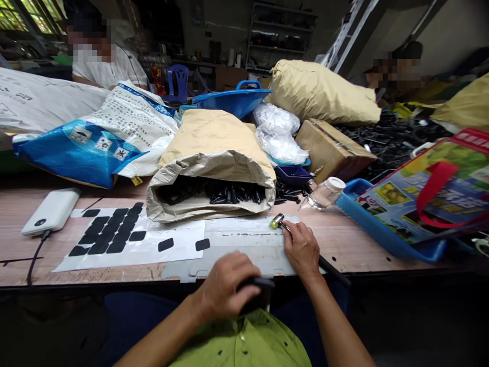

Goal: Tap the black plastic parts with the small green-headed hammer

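Note:
My right hand [301, 250] is closed round the thin handle of a small hammer [277, 220], whose head has a silver part and a yellow-green end. The hammer head rests at or just above a grey plate [244, 250] on the table. My left hand [229, 285], slightly blurred, is at the table's front edge, its fingers curled over a black object [257, 290] whose kind I cannot make out. To the left, a white sheet [153, 255] carries several black rounded patches [110, 229]. Behind the plate, an open paper sack [214, 135] lies with shiny black pieces [233, 193] in its mouth.
A white power bank [51, 211] with a cable lies far left, before a blue-and-white bag [114, 132]. To the right are a clear jar [325, 193], a blue basket [382, 229] and a colourful bag [435, 188]. A cardboard box [332, 150] stands behind. Two people sit across.

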Available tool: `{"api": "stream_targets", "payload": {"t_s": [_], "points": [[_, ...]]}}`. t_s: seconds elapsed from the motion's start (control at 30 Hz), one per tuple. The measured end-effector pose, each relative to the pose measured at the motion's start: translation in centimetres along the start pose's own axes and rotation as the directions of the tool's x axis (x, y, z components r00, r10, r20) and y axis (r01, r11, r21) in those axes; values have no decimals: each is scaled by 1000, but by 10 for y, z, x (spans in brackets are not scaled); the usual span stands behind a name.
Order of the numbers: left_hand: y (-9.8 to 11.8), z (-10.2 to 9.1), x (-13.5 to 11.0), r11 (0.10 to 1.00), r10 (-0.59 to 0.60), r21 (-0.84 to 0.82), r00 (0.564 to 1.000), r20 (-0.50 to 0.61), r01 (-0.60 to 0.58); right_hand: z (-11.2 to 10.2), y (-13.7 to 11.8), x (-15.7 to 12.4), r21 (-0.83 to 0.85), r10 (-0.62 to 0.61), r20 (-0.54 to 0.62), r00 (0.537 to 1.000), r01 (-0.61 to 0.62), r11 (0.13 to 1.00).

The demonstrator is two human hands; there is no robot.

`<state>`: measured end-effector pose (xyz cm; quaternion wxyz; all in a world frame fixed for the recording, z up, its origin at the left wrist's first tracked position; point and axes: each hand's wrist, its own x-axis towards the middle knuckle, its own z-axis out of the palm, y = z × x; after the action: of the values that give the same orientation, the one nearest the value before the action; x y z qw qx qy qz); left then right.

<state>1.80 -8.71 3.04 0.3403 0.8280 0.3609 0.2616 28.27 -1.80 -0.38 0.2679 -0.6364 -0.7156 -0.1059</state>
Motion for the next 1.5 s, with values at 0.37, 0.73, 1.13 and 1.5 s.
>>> {"api": "stream_targets", "payload": {"t_s": [0.37, 0.73, 1.13, 1.5], "points": [[-44, 77, -40, 808, -551, -39, 778, 300, 587, 0, 0, 0, -19, -1, -25, 1000, 1, 1000], [-1, -50, 14, 903, -316, -254, 937, 148, 345, 0, -1, 0, -16, -1, -22, 1000, 1, 1000], [-121, -143, 61, 364, -609, 178, 378, -697, 914, 0, 0, 0, 3, 10, -10, 1000, -10, 1000], [-73, -90, 45, 729, -301, 248, 623, -722, 638, -1, -2, 1, -13, 13, 2, 1000, -13, 1000]]}}
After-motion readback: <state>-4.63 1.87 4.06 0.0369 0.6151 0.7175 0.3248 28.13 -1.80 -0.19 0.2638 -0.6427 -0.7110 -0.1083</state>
